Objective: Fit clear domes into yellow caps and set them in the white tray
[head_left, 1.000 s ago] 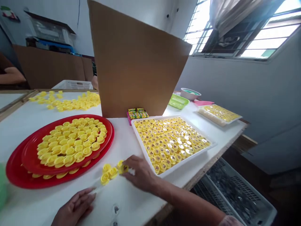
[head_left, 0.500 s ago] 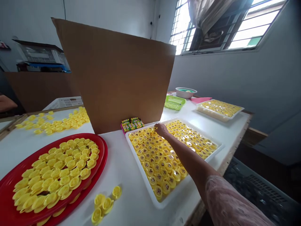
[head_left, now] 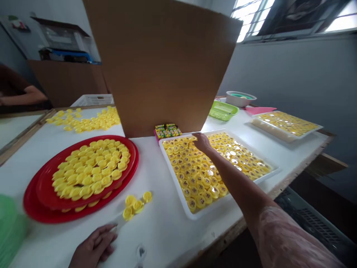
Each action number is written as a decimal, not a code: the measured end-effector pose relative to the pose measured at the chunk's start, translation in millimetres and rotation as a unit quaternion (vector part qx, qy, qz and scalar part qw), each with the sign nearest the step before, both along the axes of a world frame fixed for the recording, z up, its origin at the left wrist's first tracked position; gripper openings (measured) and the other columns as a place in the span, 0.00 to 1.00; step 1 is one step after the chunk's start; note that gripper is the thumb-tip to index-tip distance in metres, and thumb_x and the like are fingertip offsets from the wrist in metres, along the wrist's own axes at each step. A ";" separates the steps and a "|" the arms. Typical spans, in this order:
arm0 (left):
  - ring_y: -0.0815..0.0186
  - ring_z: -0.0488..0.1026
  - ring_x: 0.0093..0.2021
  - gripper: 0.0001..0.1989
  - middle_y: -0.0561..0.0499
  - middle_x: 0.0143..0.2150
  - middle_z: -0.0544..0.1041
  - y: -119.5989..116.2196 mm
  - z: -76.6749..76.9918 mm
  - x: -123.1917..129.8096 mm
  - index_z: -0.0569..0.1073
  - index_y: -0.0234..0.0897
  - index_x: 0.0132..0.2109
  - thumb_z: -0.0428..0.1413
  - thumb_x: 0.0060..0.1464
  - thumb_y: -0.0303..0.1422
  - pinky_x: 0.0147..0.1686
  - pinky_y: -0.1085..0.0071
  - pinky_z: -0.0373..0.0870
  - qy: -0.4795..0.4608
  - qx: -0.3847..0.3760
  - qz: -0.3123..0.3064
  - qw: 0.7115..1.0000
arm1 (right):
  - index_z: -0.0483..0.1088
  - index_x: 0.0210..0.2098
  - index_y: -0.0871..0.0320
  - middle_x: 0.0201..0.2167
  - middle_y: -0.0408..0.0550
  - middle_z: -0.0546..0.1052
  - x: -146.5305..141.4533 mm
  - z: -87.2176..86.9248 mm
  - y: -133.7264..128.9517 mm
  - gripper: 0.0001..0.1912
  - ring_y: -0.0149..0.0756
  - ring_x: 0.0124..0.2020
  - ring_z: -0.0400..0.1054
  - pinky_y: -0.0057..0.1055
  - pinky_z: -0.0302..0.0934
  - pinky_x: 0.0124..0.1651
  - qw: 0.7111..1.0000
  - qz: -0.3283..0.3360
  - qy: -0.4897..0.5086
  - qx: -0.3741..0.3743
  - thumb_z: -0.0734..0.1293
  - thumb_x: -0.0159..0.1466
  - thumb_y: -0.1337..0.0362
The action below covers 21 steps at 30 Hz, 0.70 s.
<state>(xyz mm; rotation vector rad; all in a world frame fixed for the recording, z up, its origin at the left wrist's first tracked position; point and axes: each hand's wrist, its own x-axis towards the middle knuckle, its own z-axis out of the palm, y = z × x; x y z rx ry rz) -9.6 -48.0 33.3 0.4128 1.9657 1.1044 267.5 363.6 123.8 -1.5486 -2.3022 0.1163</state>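
My right hand reaches to the far edge of a white tray, its fingers pinched on a small yellow cup that they partly hide. Rows of yellow cups with clear printed tops fill much of this tray. My left hand is low over the table, fingers closed; a pale sliver shows at the fingertips, too small to name. Just beyond it lie several loose yellow cups. A clear disc with a dark mark lies to its right. Red round trays bear many plain yellow cups.
A tall cardboard panel stands behind a pink container of small wrapped packets. More yellow cups lie back left. A green basket, a bowl and another filled tray are back right. A person's arm shows far left.
The view has tipped down and swung left. My left hand has come into view at the bottom, along with a green object at the left edge. My right hand stays by the tray's far edge.
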 end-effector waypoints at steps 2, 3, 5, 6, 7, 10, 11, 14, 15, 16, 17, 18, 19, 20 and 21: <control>0.65 0.73 0.24 0.29 0.47 0.30 0.79 -0.9 9.6 1.4 0.72 0.34 0.43 0.60 0.37 0.50 0.24 0.70 0.69 -0.010 0.017 -0.027 0.999 | 0.65 0.54 0.64 0.56 0.57 0.65 -9.9 4.8 -33.6 0.21 0.45 0.57 0.57 0.39 0.53 0.58 0.999 0.033 0.025 0.034 0.61 0.61 0.71; 0.66 0.73 0.25 0.28 0.47 0.31 0.79 -1.2 13.3 1.8 0.72 0.34 0.44 0.60 0.38 0.48 0.25 0.71 0.69 -0.027 0.023 -0.047 0.998 | 0.65 0.54 0.63 0.56 0.57 0.65 -16.6 5.2 -56.0 0.20 0.45 0.57 0.57 0.40 0.52 0.58 0.995 0.065 0.046 0.053 0.59 0.62 0.70; 0.68 0.72 0.25 0.26 0.47 0.31 0.79 -2.0 18.3 2.6 0.72 0.33 0.45 0.59 0.41 0.46 0.24 0.73 0.67 -0.030 0.052 -0.048 0.997 | 0.68 0.50 0.63 0.50 0.59 0.69 -31.4 1.8 -111.4 0.17 0.44 0.52 0.61 0.42 0.56 0.55 0.964 0.201 0.138 0.103 0.59 0.63 0.68; 0.68 0.72 0.25 0.25 0.47 0.31 0.78 -2.4 19.7 3.1 0.72 0.32 0.44 0.59 0.42 0.45 0.24 0.74 0.66 -0.035 0.055 -0.047 0.997 | 0.69 0.48 0.61 0.48 0.57 0.71 -38.9 -1.8 -143.1 0.15 0.42 0.50 0.63 0.39 0.58 0.54 0.952 0.254 0.147 0.088 0.58 0.64 0.68; 0.68 0.72 0.25 0.25 0.47 0.31 0.78 -3.0 20.4 3.6 0.71 0.32 0.45 0.59 0.43 0.44 0.24 0.74 0.66 -0.038 0.057 -0.044 0.997 | 0.71 0.44 0.58 0.44 0.51 0.74 -45.9 -6.4 -175.9 0.13 0.37 0.47 0.66 0.34 0.60 0.51 0.940 0.301 0.145 0.066 0.59 0.64 0.68; 0.69 0.72 0.26 0.22 0.47 0.31 0.78 -5.9 20.0 5.1 0.71 0.32 0.44 0.58 0.45 0.43 0.25 0.75 0.66 -0.033 0.071 -0.051 0.996 | 0.71 0.42 0.57 0.41 0.49 0.75 -62.8 -24.4 -265.0 0.12 0.35 0.44 0.67 0.30 0.64 0.47 0.859 0.499 0.096 -0.064 0.59 0.63 0.71; 0.69 0.72 0.26 0.21 0.47 0.31 0.77 -7.2 19.3 5.4 0.71 0.31 0.43 0.58 0.46 0.42 0.26 0.75 0.66 -0.030 0.080 -0.055 0.995 | 0.70 0.43 0.57 0.42 0.50 0.75 -66.8 -31.1 -287.0 0.13 0.36 0.45 0.67 0.31 0.63 0.47 0.835 0.536 0.075 -0.093 0.60 0.62 0.73; 0.69 0.72 0.26 0.20 0.47 0.32 0.77 -11.2 16.1 5.7 0.71 0.32 0.43 0.57 0.46 0.42 0.27 0.73 0.68 -0.024 0.106 -0.061 0.992 | 0.69 0.42 0.59 0.43 0.52 0.74 -72.4 -49.6 -322.6 0.14 0.37 0.45 0.65 0.33 0.63 0.47 0.810 0.573 0.011 -0.126 0.60 0.60 0.76; 0.69 0.73 0.26 0.20 0.47 0.31 0.77 -12.3 14.8 5.6 0.71 0.32 0.43 0.58 0.46 0.42 0.27 0.73 0.68 -0.022 0.111 -0.060 0.992 | 0.69 0.40 0.59 0.41 0.51 0.74 -72.1 -54.2 -326.2 0.12 0.37 0.44 0.65 0.33 0.63 0.46 0.812 0.571 -0.009 -0.126 0.60 0.60 0.76; 0.69 0.73 0.26 0.20 0.48 0.31 0.77 -13.1 13.4 5.5 0.71 0.32 0.43 0.58 0.45 0.42 0.27 0.73 0.68 -0.020 0.115 -0.059 0.991 | 0.69 0.39 0.59 0.40 0.51 0.74 -71.0 -57.8 -327.4 0.11 0.37 0.43 0.65 0.33 0.63 0.45 0.816 0.564 -0.027 -0.122 0.60 0.61 0.76; 0.69 0.73 0.26 0.21 0.49 0.30 0.77 -13.6 12.1 5.3 0.71 0.32 0.42 0.59 0.44 0.42 0.27 0.73 0.68 -0.019 0.120 -0.059 0.991 | 0.69 0.38 0.59 0.39 0.51 0.73 -69.2 -60.6 -327.1 0.10 0.37 0.42 0.65 0.32 0.63 0.45 0.821 0.557 -0.043 -0.115 0.60 0.61 0.76; 0.69 0.72 0.26 0.21 0.49 0.30 0.77 -13.8 10.8 5.2 0.71 0.32 0.42 0.59 0.44 0.41 0.27 0.73 0.68 -0.019 0.124 -0.060 0.990 | 0.69 0.38 0.59 0.39 0.51 0.73 -67.0 -62.8 -326.4 0.10 0.38 0.42 0.64 0.33 0.63 0.44 0.827 0.549 -0.057 -0.105 0.60 0.62 0.75; 0.69 0.72 0.26 0.21 0.49 0.30 0.76 -13.8 9.5 4.9 0.71 0.33 0.42 0.59 0.43 0.41 0.27 0.73 0.68 -0.019 0.127 -0.060 0.990 | 0.68 0.39 0.60 0.39 0.52 0.73 -64.7 -64.7 -325.7 0.09 0.38 0.42 0.64 0.33 0.63 0.44 0.833 0.541 -0.068 -0.095 0.59 0.62 0.75; 0.69 0.72 0.26 0.20 0.50 0.30 0.76 -13.6 8.4 4.7 0.71 0.33 0.42 0.60 0.43 0.41 0.27 0.73 0.69 -0.021 0.129 -0.060 0.990 | 0.68 0.39 0.61 0.40 0.52 0.73 -62.4 -66.6 -325.4 0.09 0.39 0.42 0.64 0.34 0.63 0.44 0.838 0.534 -0.075 -0.085 0.59 0.62 0.75; 0.69 0.72 0.26 0.20 0.50 0.30 0.76 -13.4 7.3 4.5 0.72 0.33 0.42 0.59 0.43 0.41 0.27 0.73 0.69 -0.022 0.129 -0.060 0.990 | 0.68 0.39 0.61 0.40 0.53 0.72 -60.4 -68.5 -325.4 0.09 0.39 0.42 0.64 0.34 0.63 0.44 0.843 0.528 -0.077 -0.077 0.59 0.62 0.75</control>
